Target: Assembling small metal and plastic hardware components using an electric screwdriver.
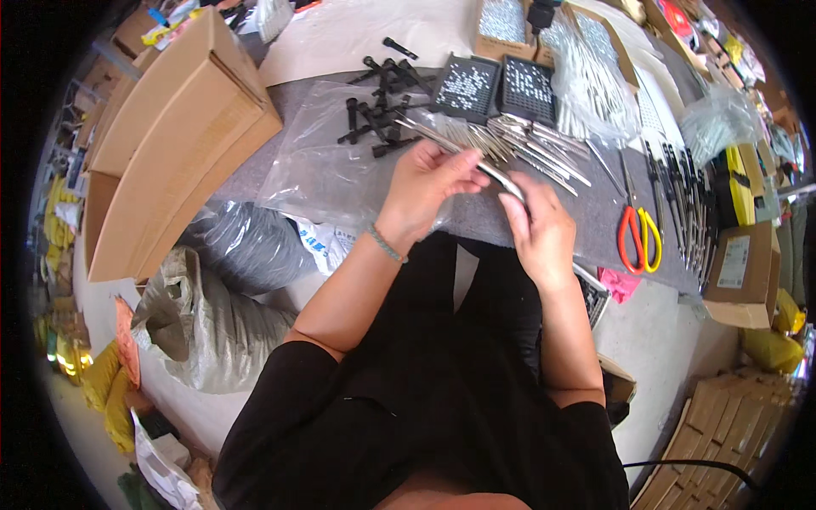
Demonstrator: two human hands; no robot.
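My left hand (427,189) is closed in a pinch around a thin silver metal rod (500,176), which slants across in front of me above the near edge of the table. At the rod's right end, the fingers and thumb of my right hand (541,228) close on it too. Just beyond my hands lies a loose pile of similar metal rods (537,151). Black T-shaped plastic parts (371,121) are heaped to the left of it. Behind the pile stand two black perforated trays (444,92) holding small silvery pieces.
Red-and-yellow-handled scissors (631,240) lie to the right, beside a row of black-handled rods (684,200). A clear bag of pale rods (595,98) sits at the back right. A large cardboard box (183,153) stands at the left, above a woven sack (208,331) on the floor.
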